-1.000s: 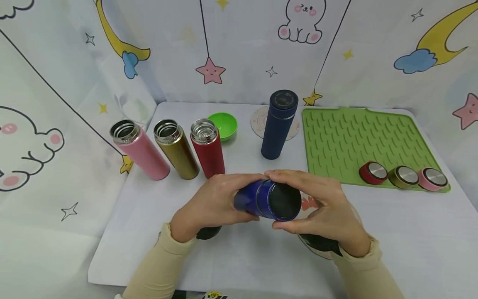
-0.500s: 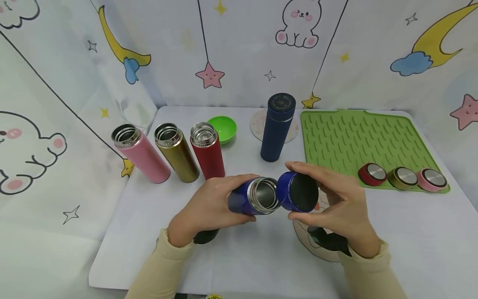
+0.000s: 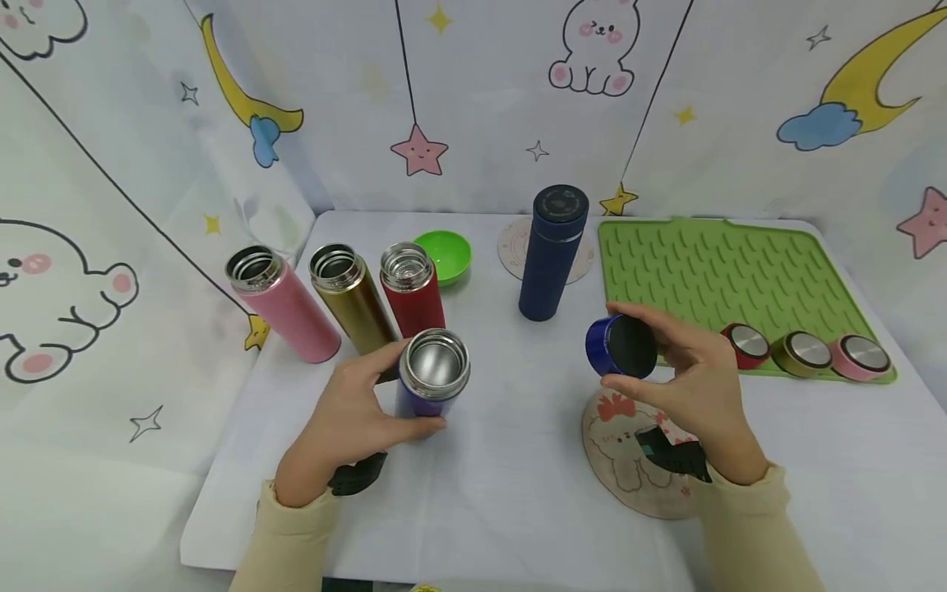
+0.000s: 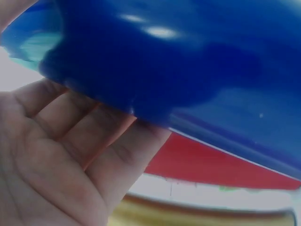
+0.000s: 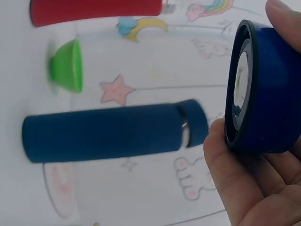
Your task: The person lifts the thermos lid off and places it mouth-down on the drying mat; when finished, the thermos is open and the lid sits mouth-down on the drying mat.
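Observation:
My left hand (image 3: 351,419) grips a blue thermos bottle (image 3: 429,399) whose steel mouth is uncovered and faces up toward the head camera. In the left wrist view the bottle's glossy blue wall (image 4: 188,70) fills the top, the fingers lying along it. Over on the right, my right hand (image 3: 688,378) pinches the blue lid (image 3: 621,345) between thumb and fingers, above the table and apart from the bottle. The right wrist view shows the lid's underside (image 5: 242,87), with a steel disc inside a dark ring. A red bottle (image 3: 414,296) stands just behind the left hand's bottle.
Left of the red bottle stand lidless gold (image 3: 348,296) and pink (image 3: 284,304) bottles. A green bowl (image 3: 447,255) sits behind. A capped navy bottle (image 3: 551,255) stands by a round mat. Red, gold (image 3: 801,353) and pink lids line the green mat's (image 3: 718,279) front edge. A coaster (image 3: 629,460) lies near.
The lid has come off the blue bottle. My left hand has carried the bottle left and turned its mouth upward; my right hand has moved right and slightly away with the lid.

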Tool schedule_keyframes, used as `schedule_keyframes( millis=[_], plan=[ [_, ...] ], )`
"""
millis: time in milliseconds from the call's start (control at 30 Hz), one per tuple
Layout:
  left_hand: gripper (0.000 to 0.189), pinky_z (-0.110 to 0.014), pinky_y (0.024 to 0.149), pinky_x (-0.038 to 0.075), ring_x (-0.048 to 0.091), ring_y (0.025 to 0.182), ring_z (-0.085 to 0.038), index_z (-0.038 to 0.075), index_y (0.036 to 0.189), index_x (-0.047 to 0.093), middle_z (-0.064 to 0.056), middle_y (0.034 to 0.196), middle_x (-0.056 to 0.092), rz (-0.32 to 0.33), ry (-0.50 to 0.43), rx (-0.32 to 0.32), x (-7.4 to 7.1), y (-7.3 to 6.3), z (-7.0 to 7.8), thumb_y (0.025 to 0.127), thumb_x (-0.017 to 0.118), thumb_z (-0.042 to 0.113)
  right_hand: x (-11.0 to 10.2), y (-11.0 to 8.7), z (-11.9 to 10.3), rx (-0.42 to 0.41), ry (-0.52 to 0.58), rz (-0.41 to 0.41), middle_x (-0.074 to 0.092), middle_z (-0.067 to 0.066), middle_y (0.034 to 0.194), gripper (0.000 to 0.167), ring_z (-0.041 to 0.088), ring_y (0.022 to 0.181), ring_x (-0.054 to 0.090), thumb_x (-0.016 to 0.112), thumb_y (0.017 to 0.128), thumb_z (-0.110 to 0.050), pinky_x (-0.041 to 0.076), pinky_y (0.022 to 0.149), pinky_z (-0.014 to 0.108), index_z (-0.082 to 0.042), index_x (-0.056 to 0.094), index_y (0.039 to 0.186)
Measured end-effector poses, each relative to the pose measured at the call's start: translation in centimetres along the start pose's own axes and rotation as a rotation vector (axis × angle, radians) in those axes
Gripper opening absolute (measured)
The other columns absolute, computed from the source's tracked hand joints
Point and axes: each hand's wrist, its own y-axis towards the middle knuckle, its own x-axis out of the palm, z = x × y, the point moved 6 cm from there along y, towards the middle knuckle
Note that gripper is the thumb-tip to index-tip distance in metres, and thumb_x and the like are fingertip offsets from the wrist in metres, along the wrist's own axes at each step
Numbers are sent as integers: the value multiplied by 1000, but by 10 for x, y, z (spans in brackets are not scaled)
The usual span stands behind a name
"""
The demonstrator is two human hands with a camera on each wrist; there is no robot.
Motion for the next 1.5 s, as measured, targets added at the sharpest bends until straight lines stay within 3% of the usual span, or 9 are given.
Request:
schedule_keyframes(
  millis=[300,500,667,767,867,1000,1100,1267,1500],
  plan=[
    [79,-14,88,58,67,107,3,24,132,66,8,118,75,159,58,-139,-42,-32,-26,62,102,16,-24,-8,56,299,-229,-3,71,-14,129,70,-2,106,71,90,72,8,57,87,10,-8,67,137],
    [74,-5,87,53,65,102,9,8,131,65,28,114,66,291,97,-263,-68,-57,-46,64,99,6,-51,-16,95,543,-410,-37,65,10,142,64,-17,100,62,90,82,-26,51,80,2,-23,64,141],
    [71,-2,85,51,65,95,12,3,128,65,35,108,63,409,141,-381,-87,-73,-59,65,98,5,-74,-24,123,640,-541,-75,61,20,147,73,17,116,71,86,84,-44,42,74,-2,-17,59,146],
    [73,-2,86,51,65,96,11,6,130,65,31,111,64,458,134,-437,-96,-81,-67,65,98,4,-83,-28,137,657,-556,-82,59,24,148,77,44,127,62,85,85,-46,39,73,-2,-12,57,148],
    [77,0,87,49,63,98,11,10,135,63,26,116,63,488,144,-513,-102,-89,-77,67,98,6,-91,-32,149,658,-583,-91,59,26,147,78,47,127,61,84,86,-47,41,74,3,-10,56,149],
    [82,2,86,47,60,99,12,17,142,60,11,127,66,519,180,-614,-111,-97,-88,69,98,12,-96,-37,159,649,-639,-120,57,31,146,78,51,127,59,83,86,-48,57,88,37,-8,55,148],
    [83,0,88,48,58,100,13,19,146,57,-3,137,66,533,190,-669,-115,-99,-94,73,96,17,-98,-38,162,647,-652,-140,54,34,147,79,55,129,56,82,87,-49,52,93,65,-6,54,148],
    [82,-5,94,50,58,104,10,20,150,52,-9,145,63,557,173,-728,-118,-101,-100,78,93,21,-97,-36,164,652,-670,-157,52,36,148,79,57,128,55,81,88,-49,51,93,68,-7,53,148],
    [83,-16,103,53,60,114,3,23,151,50,-8,148,61,617,151,-718,-122,-102,-102,79,91,17,-95,-35,170,676,-664,-197,48,39,149,82,59,129,52,82,88,-48,51,92,69,-6,50,151]
  ],
)
